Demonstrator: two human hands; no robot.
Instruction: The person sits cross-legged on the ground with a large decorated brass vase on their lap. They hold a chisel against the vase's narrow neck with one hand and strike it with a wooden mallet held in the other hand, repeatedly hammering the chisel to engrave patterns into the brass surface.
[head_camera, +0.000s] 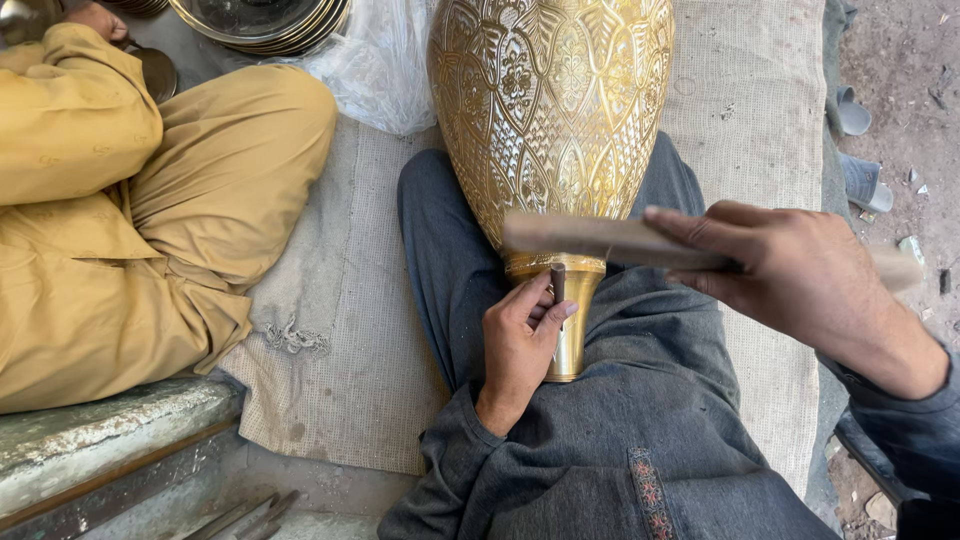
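Head view cuts off a mustard-clad co-worker (120, 200) at left. At centre, the left hand (520, 345) pinches a dark chisel (558, 282) against the engraved brass vase (550, 130), top out of frame. Right hand (800, 275) clasps a blurred wooden mallet (600, 238).

At centre frame the vase (551, 120) is gleaming gold, chased with floral medallions and lattice — its neck plain. Lower centre, grey-blue clothing (640, 430) carries a red embroidered strip; at left, mustard-yellow clothing (150, 220) — plain.
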